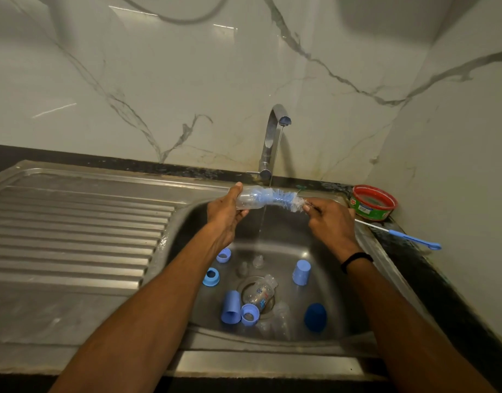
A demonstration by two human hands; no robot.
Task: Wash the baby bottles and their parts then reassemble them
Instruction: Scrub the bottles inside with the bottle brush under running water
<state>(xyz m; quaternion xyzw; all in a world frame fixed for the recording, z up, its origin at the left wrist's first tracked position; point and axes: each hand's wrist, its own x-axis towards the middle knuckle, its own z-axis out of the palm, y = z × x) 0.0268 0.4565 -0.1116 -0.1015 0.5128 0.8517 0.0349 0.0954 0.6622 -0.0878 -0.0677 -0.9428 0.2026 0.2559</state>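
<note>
**Inspector A:** We begin with the sink, a steel basin with a ribbed drainer to its left. The tap is running a thin stream. Where is the item under wash?

**Inspector B:** The bottle is held level above the basin at the stream, neck to the right. The left hand has fingers and thumb curled round the base end. The right hand is closed on the wire stem of the bottle brush, whose blue bristle head sits partly inside the neck.

**Inspector A:** How will it handle?

**Inspector B:** We judge it light. It is clear, thin-walled plastic, stiff enough to keep its shape but wet and therefore slippery. A hold on the body near the base seems sound, since it braces against the brush's push. A hard squeeze might flex the wall.

**Inspector A:** And the remaining items?

**Inspector B:** A second bottle lies on its side over the drain, and we would take it round the middle. The blue caps are scattered on the basin floor. They look rigid and light, and are easily taken by the rim. The rings are smaller and best pinched across the edge. The clear teats are the smallest. We judge them soft, they are hard to see against the steel, and we cannot tell how many there are. We would lift them by the flange.
</note>
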